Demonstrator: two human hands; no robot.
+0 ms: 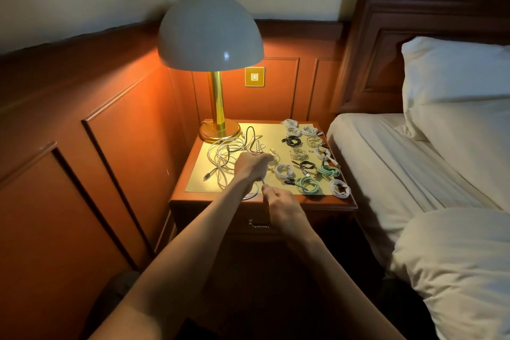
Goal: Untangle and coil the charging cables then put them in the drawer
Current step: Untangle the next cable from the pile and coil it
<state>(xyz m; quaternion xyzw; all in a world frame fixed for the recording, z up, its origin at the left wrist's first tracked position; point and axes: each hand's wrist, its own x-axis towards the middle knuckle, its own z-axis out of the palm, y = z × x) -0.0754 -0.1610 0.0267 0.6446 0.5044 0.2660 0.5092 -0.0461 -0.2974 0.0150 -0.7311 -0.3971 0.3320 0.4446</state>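
Head view: left hand [252,166] grips a white cable [249,196] at the tangle [229,153], right hand [281,203] pinches its end, so best draw it out slowly, keeping loops small and even.

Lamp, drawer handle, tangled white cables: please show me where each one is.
lamp [211,33]: head view, middle of the white dome shade.
drawer handle [259,226]: head view, the metal pull itself.
tangled white cables [223,156]: head view, loose loops near the lamp base.

Glossy brass lamp stem [216,99]; polished wood nightstand [325,203]; matt cloth pillow [452,72].
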